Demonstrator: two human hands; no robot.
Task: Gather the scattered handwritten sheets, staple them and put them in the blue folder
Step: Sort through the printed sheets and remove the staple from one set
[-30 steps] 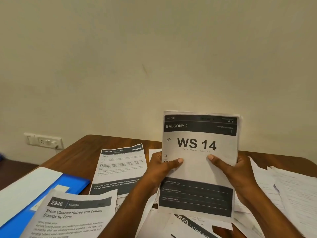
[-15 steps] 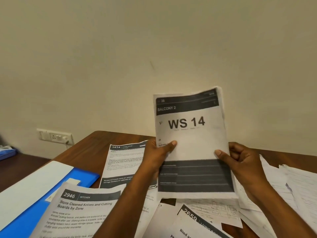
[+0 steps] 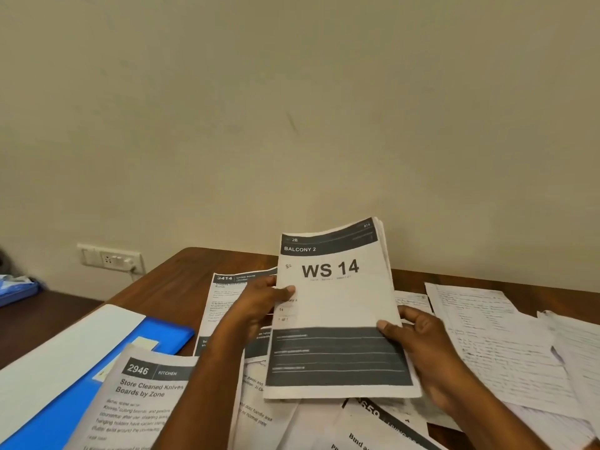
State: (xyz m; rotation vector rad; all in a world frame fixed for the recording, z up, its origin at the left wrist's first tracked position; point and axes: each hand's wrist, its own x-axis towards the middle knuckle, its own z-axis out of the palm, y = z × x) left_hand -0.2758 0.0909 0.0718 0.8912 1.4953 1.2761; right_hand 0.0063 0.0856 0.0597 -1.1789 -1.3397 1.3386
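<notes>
A thick stack of white paper sheets [image 3: 337,306], its top page printed "WS 14" under a dark "BALCONY 2" band, is held tilted above the brown wooden table [image 3: 168,287], pinched from both sides. The left hand [image 3: 259,303] grips the stack's left edge, thumb lying across the front page and fingers hidden behind. The right hand [image 3: 418,339] clasps the lower right edge, thumb pressed on the dark printed block, fingers curled behind. Just under the stack lie more printed pages, one numbered "3414" [image 3: 233,297] beyond the left hand. To the right of the right hand, loose handwritten sheets [image 3: 493,339] spread over the table, overlapping each other. Left of the left forearm lies the open blue plastic folder [image 3: 162,332]; a plain white sheet [image 3: 65,358] rests across its far side, and a printed page headed "2946 KITCHEN" [image 3: 136,401] overlaps its near corner. A white wall socket [image 3: 110,258] sits on the cream wall beyond the folder.
</notes>
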